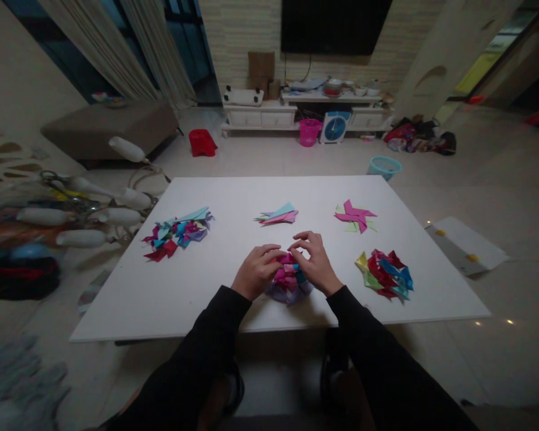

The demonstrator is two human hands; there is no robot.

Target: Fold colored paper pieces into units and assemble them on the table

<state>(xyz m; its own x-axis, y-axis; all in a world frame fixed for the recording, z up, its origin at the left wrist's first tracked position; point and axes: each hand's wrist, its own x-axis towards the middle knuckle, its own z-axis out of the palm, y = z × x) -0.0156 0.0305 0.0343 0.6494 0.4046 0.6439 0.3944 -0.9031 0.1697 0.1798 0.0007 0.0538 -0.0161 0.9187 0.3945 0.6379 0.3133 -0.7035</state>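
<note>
Near the front edge of a white bench, a person's left hand and right hand bend over a cluster of folded paper, magenta above a lavender base. Curved fingers frame its upper part, though whether they pinch a fold or merely rest there cannot be told. Such thin paper likely calls for a light touch, one hand steadying the sides while the other adjusts, sparing the lower layers from crushing.
</note>
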